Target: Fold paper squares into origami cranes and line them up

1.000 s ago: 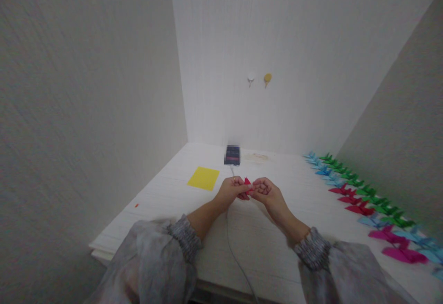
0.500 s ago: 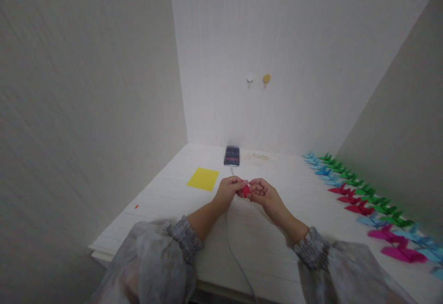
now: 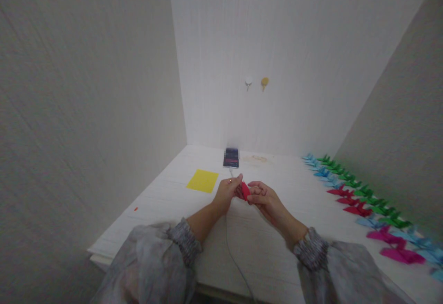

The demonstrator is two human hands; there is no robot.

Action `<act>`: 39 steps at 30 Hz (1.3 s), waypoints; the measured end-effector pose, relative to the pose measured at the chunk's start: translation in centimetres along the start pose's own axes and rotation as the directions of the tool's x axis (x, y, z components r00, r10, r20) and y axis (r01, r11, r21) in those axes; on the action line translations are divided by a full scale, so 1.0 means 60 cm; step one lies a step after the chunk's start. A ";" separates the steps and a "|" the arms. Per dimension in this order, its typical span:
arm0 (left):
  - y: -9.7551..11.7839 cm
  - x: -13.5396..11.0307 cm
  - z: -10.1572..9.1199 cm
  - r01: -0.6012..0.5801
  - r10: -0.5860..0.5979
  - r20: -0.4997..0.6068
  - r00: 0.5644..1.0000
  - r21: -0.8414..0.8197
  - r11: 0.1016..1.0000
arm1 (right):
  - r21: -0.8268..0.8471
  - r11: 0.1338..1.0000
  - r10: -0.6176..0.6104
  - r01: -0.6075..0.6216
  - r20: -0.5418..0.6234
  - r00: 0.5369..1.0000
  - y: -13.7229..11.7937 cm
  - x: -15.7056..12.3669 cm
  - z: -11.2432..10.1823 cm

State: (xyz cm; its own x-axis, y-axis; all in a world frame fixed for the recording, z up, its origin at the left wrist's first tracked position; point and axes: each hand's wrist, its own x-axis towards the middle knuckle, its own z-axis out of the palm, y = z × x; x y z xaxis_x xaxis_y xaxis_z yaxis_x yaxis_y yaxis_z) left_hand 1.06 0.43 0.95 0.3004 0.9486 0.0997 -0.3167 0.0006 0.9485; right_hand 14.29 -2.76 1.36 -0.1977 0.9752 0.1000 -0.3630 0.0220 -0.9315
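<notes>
Between my two hands, above the middle of the table, is a small piece of folded red paper point(image 3: 245, 191). My left hand point(image 3: 227, 192), with a ring on one finger, holds its left side; the thumb is raised and the other fingers curl behind the paper. My right hand point(image 3: 265, 198) pinches the paper's lower right edge between thumb and finger, its other fingers loosely bent. How the paper is folded is too small to make out. A flat yellow paper square point(image 3: 202, 181) lies to the left of my left hand.
Rows of folded paper cranes, among them green point(image 3: 363, 191), red point(image 3: 358, 209) and pink point(image 3: 401, 252) ones, line the table's right side. A phone point(image 3: 231, 157) with a cable point(image 3: 233, 260) stands by the back wall. Two hooks point(image 3: 265, 81) hang there. An orange scrap point(image 3: 136, 209) lies left.
The red paper has turned in my hands and now shows a narrower, upright shape. My left thumb has lifted off its face. The camera view has shifted slightly.
</notes>
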 end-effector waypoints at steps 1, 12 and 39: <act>0.001 -0.001 0.000 0.000 0.000 0.020 1.000 -0.019 1.000 | 0.022 1.000 0.009 -0.009 -0.004 1.000 -0.002 -0.001 -0.001; -0.003 -0.002 0.002 -0.014 0.012 0.158 0.987 0.012 1.000 | -0.015 0.999 -0.048 0.046 -0.118 0.992 0.006 0.004 -0.016; -0.007 0.000 0.000 -0.071 0.073 -0.026 0.997 0.066 0.995 | -0.527 0.831 -0.304 0.178 -0.163 0.939 0.002 -0.004 -0.005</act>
State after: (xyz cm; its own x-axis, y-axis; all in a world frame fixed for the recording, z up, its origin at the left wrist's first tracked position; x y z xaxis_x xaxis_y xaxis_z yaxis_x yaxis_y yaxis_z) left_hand 1.19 0.45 0.56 0.2532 0.9540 0.1606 -0.2770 -0.0876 0.9569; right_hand 14.56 -2.93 1.10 0.0731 0.9445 0.3201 0.1427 0.3078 -0.9407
